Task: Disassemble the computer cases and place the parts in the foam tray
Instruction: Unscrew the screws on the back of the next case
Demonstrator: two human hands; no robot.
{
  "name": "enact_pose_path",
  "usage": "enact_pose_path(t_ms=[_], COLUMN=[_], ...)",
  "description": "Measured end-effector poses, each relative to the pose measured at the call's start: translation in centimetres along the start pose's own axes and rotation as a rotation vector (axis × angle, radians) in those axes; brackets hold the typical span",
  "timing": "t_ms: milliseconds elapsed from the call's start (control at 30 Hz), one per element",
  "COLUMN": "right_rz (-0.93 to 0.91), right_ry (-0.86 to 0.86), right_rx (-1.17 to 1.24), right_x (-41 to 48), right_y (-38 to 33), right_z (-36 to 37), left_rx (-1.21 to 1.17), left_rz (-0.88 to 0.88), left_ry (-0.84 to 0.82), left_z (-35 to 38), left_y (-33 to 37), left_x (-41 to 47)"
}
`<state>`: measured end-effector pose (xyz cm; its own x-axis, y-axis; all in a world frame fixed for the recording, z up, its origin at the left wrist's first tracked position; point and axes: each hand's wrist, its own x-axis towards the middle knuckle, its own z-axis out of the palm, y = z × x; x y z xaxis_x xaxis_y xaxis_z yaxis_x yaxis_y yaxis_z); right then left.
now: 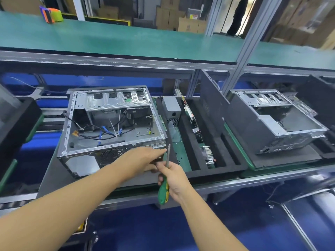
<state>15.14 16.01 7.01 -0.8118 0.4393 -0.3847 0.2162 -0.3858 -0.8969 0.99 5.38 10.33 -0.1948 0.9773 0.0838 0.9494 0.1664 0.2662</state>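
Observation:
An open grey computer case (108,124) lies on its side on the line, loose cables inside. My left hand (143,158) reaches to the case's near right corner, its fingers stretched against the rear panel. My right hand (172,176) grips a green and yellow screwdriver (164,189), shaft pointing up beside that corner. Right of the case sits a black foam tray (223,160) holding a grey power supply (171,110), a circuit board (190,115) and a heatsink (209,153).
A second stripped case (279,124) rests on another foam tray at the right. A black side panel (212,105) stands upright between the trays. Above runs a green shelf (126,40) with a tape dispenser (50,14). A person stands far back.

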Motion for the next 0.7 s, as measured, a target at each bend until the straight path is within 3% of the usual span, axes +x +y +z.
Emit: enact_pose_path(t_ms=[100,167,233,300,400,567,700], right_rz=[-0.007,-0.025,-0.019,0.044,0.193,0.241,0.219], right_ry=[0.152,0.329,0.452,0.443,0.399,0.505,0.382], right_rx=[-0.174,-0.298,-0.394,-0.438,-0.426,-0.158,0.031], right_x=[1.6,3.3,5.3,7.4,9.3,8.9,7.2], right_y=[-0.3,-1.1,-2.1,-2.8,-2.8,-0.5,1.5], right_z=[-1.6,-3.5,-5.6,-7.6,-10.0,-10.2,-6.6], left_rx=[0.162,0.208,0.179,0.087,-0.080,0.121,0.106], left_rz=[0.025,-0.164,-0.406,-0.542,-0.570,-0.468,-0.496], left_ry=[0.152,0.171,0.063,-0.156,-0.394,-0.331,-0.299], left_z=[-2.7,-4.6,-5.6,-5.7,-4.6,-2.4,-1.9], left_y=[-3.1,-6.2,-9.5,-12.2,-14.6,-16.5,-16.4], left_x=[-0.3,-1.4,-3.0,-4.9,-7.8,-10.0,-9.9])
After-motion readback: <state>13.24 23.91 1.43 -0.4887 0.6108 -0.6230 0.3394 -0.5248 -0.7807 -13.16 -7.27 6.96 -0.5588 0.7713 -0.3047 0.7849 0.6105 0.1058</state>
